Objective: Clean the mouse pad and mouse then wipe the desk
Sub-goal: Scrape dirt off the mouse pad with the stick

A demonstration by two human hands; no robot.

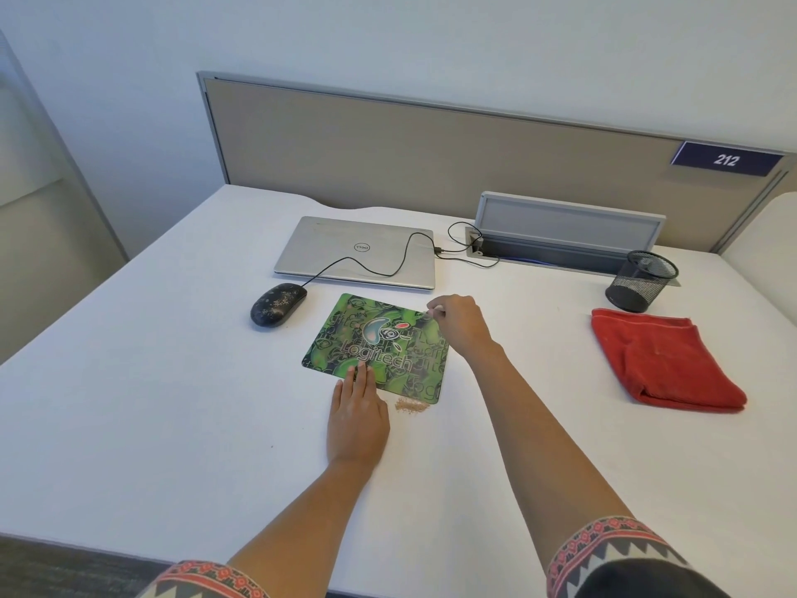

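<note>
Green mouse pad [379, 347] is pinned flat by extended left hand [357, 414] fingers; its far corner is pinched by right hand [458, 323]. If lifted abruptly, crumbs [412, 406] at the near edge may be scattered across the desk [172, 403].

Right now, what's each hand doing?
Left hand: open, flat, fingertips on the mouse pad near edge.
Right hand: pinched at the pad's far right corner; what it holds cannot be told.

Mouse [278, 310] left of mouse pad [379, 347]
</note>
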